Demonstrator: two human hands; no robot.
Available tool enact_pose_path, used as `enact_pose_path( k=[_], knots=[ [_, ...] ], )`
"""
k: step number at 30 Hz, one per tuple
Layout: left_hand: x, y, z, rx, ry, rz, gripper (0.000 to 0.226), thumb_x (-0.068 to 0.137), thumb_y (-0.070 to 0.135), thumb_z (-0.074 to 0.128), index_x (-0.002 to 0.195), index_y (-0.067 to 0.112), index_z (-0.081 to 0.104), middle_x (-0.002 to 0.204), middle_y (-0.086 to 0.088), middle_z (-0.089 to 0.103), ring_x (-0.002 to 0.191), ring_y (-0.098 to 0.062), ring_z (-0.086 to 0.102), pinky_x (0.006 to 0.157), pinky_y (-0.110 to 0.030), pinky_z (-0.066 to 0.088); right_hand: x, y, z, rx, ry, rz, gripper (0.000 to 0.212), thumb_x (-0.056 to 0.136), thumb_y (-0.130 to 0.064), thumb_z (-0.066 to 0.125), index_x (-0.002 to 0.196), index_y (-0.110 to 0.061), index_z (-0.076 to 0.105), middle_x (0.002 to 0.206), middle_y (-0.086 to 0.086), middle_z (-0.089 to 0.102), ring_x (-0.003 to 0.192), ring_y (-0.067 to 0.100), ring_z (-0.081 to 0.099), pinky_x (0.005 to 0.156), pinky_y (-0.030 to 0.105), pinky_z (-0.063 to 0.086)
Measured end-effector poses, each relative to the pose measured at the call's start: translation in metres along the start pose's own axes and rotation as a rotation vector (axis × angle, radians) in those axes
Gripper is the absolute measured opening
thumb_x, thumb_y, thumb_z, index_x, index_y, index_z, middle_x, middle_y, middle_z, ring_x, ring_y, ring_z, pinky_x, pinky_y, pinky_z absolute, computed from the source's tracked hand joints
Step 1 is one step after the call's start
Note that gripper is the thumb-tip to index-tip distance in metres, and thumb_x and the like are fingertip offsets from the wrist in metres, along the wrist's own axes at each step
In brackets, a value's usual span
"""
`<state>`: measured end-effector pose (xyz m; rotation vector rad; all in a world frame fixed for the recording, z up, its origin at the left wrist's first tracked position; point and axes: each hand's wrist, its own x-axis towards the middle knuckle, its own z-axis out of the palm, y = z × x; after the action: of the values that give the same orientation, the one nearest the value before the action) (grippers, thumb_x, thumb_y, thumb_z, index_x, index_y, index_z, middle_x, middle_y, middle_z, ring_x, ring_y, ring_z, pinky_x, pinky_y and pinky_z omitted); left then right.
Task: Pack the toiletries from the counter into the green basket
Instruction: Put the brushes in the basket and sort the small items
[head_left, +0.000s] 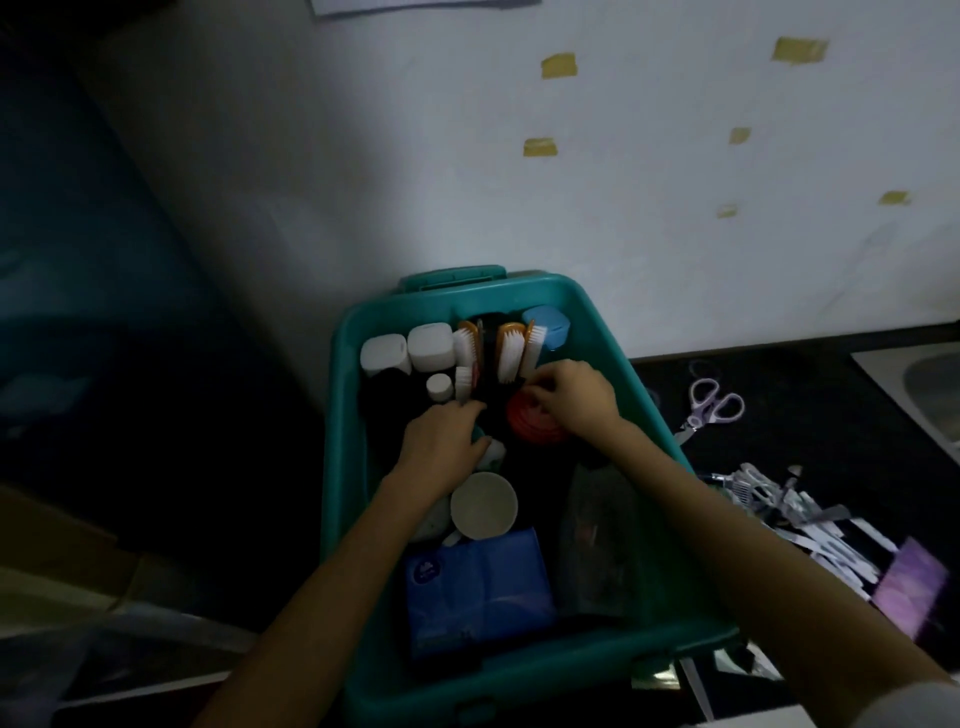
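The green basket (597, 322) stands on the dark counter against the wall. Inside it, at the far end, are white cases (410, 349), orange-backed brushes (511, 348) and a blue case (550, 327). Nearer me lie a red round lid (532, 428), a pale round tub (484, 505) and a blue tissue pack (480, 587). Both hands reach into the basket. My left hand (441, 447) rests palm down over dark items in the middle. My right hand (571, 395) pinches a small dark item beside the brushes, above the red lid; what it is stays too dark to tell.
Purple-handled scissors (711, 402) lie on the black counter to the right of the basket. A heap of small white packets (810, 525) and a purple pack (909, 582) sit further right. A sink edge (930, 379) shows at the far right. The left side is in deep shadow.
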<state>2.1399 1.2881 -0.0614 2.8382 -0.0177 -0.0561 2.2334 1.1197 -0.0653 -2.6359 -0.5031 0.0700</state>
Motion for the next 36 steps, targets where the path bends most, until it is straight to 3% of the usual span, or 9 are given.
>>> enact_pose_path(
  k=[4, 8, 13, 16, 20, 26, 29, 32, 36],
  knots=[
    [-0.005, 0.023, -0.007, -0.005, 0.096, 0.037, 0.038, 0.092, 0.03, 0.056, 0.129, 0.019, 0.055, 0.125, -0.005, 0.056, 0.115, -0.023, 0.052, 0.086, -0.039, 0.049, -0.011, 0.006, -0.024, 0.154, 0.013, -0.04, 0.017, 0.088, -0.029, 0.064, 0.099, -0.023, 0.074, 0.098, -0.001, 0.073, 0.089, 0.017, 0.068, 0.084, 0.038, 0.053],
    [-0.002, 0.076, -0.018, -0.105, 0.202, 0.236, 0.026, 0.094, 0.026, 0.052, 0.116, 0.018, 0.063, 0.111, -0.005, 0.062, 0.102, -0.024, 0.056, 0.082, -0.039, 0.047, -0.038, 0.013, -0.051, 0.216, 0.087, -0.141, 0.014, 0.089, -0.025, 0.061, 0.095, -0.024, 0.073, 0.095, -0.007, 0.073, 0.086, 0.011, 0.066, 0.082, 0.034, 0.051],
    [0.006, 0.142, -0.017, -0.142, 0.226, 0.411, 0.019, 0.092, 0.027, 0.057, 0.108, 0.021, 0.065, 0.107, 0.001, 0.062, 0.099, -0.018, 0.056, 0.083, -0.035, 0.046, -0.086, 0.063, -0.087, 0.393, 0.287, -0.011, 0.011, 0.089, -0.024, 0.063, 0.092, -0.021, 0.074, 0.078, -0.009, 0.072, 0.072, 0.004, 0.067, 0.073, 0.03, 0.055],
    [0.007, 0.179, -0.006, -0.187, 0.149, 0.483, 0.012, 0.089, 0.031, 0.062, 0.092, 0.02, 0.067, 0.094, 0.002, 0.063, 0.091, -0.018, 0.058, 0.075, -0.032, 0.044, -0.124, 0.103, -0.101, 0.531, 0.375, 0.125, 0.01, 0.089, -0.022, 0.065, 0.089, -0.016, 0.073, 0.075, -0.004, 0.072, 0.066, 0.007, 0.067, 0.07, 0.03, 0.055],
    [0.009, 0.221, 0.022, -0.161, -0.008, 0.518, 0.018, 0.088, 0.037, 0.064, 0.084, 0.019, 0.066, 0.084, 0.001, 0.066, 0.08, -0.02, 0.061, 0.065, -0.028, 0.036, -0.177, 0.15, -0.104, 0.641, 0.428, 0.323, 0.008, 0.09, -0.016, 0.063, 0.087, -0.016, 0.07, 0.076, 0.006, 0.073, 0.062, 0.01, 0.065, 0.066, 0.025, 0.051],
    [0.027, 0.275, 0.066, -0.162, -0.2, 0.53, 0.045, 0.092, 0.046, 0.055, 0.059, 0.017, 0.043, 0.052, 0.002, 0.042, 0.058, -0.018, 0.047, 0.056, -0.03, 0.029, -0.244, 0.206, -0.098, 0.634, 0.495, 0.567, 0.009, 0.091, -0.019, 0.063, 0.089, -0.018, 0.072, 0.075, -0.007, 0.072, 0.064, 0.002, 0.067, 0.062, 0.015, 0.051],
    [0.039, 0.299, 0.087, -0.153, -0.314, 0.561, 0.033, 0.092, 0.039, 0.056, 0.071, 0.014, 0.059, 0.065, -0.002, 0.059, 0.067, -0.023, 0.059, 0.059, -0.03, 0.038, -0.265, 0.227, -0.089, 0.668, 0.493, 0.655, 0.009, 0.091, -0.02, 0.063, 0.092, -0.016, 0.071, 0.075, -0.007, 0.072, 0.065, 0.006, 0.069, 0.062, 0.017, 0.053],
    [0.047, 0.319, 0.113, -0.098, -0.442, 0.558, 0.018, 0.09, 0.032, 0.06, 0.099, 0.019, 0.069, 0.1, 0.0, 0.071, 0.094, -0.019, 0.066, 0.079, -0.031, 0.051, -0.28, 0.246, -0.077, 0.715, 0.512, 0.765, 0.006, 0.089, -0.021, 0.065, 0.089, -0.019, 0.071, 0.078, -0.002, 0.072, 0.066, 0.008, 0.069, 0.054, 0.013, 0.049],
    [0.05, 0.33, 0.151, -0.055, -0.582, 0.513, 0.034, 0.088, 0.026, 0.065, 0.121, 0.02, 0.062, 0.119, -0.001, 0.066, 0.108, -0.02, 0.062, 0.09, -0.029, 0.049, -0.284, 0.268, -0.064, 0.816, 0.484, 0.867, 0.004, 0.089, -0.021, 0.066, 0.09, -0.02, 0.069, 0.088, 0.005, 0.072, 0.071, 0.012, 0.07, 0.054, 0.013, 0.046]
  ],
)
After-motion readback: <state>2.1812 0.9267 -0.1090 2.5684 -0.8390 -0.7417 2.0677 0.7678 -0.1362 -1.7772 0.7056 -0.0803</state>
